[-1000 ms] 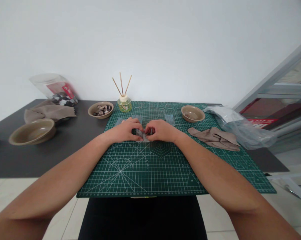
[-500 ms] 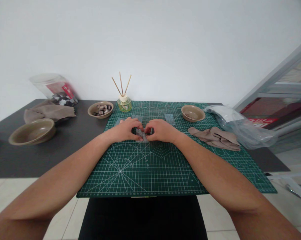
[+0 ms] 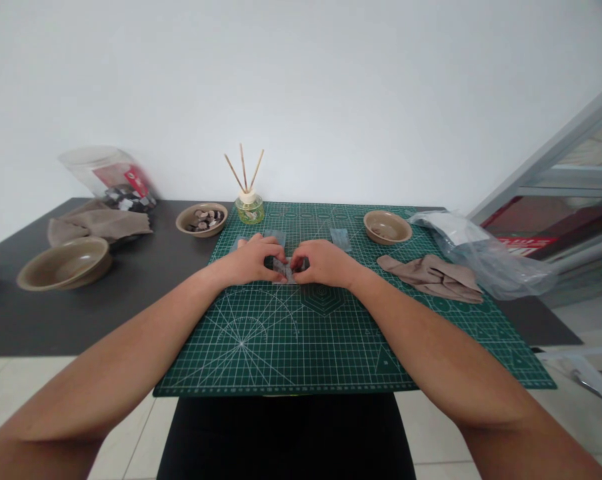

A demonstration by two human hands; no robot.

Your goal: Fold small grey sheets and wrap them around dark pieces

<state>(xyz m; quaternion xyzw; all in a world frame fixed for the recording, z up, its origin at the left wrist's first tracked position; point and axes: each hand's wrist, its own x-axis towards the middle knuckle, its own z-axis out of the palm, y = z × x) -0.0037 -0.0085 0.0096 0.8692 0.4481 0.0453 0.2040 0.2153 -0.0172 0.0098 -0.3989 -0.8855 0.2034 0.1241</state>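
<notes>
Over the green cutting mat [image 3: 281, 347], both hands meet at a small clear plastic bag [image 3: 283, 274] lying near its middle. My left hand [image 3: 253, 258] pinches the bag's left side between thumb and fingers. From the other side my right hand [image 3: 323, 260] closes on the bag's right part, its fingertips a little apart from the left ones. The fingers partly cover the bag, and its contents are too small to tell. Just behind the hands lie more flat clear packets, one behind the left hand [image 3: 275, 236] and a bluish packet [image 3: 339, 238] behind the right.
A reed diffuser [image 3: 249, 207] stands at the back. Left are a bowl of dark-and-pale slices [image 3: 202, 228], a larger bowl [image 3: 65, 265], a brown cloth [image 3: 101, 223] and a clear jar [image 3: 93, 163]. Right are a bowl [image 3: 387, 233], a cloth [image 3: 433, 277] and a plastic bag [image 3: 495, 257].
The right fingertips have shifted very slightly to the right, away from the left ones. Both hands stay at the small bag.
</notes>
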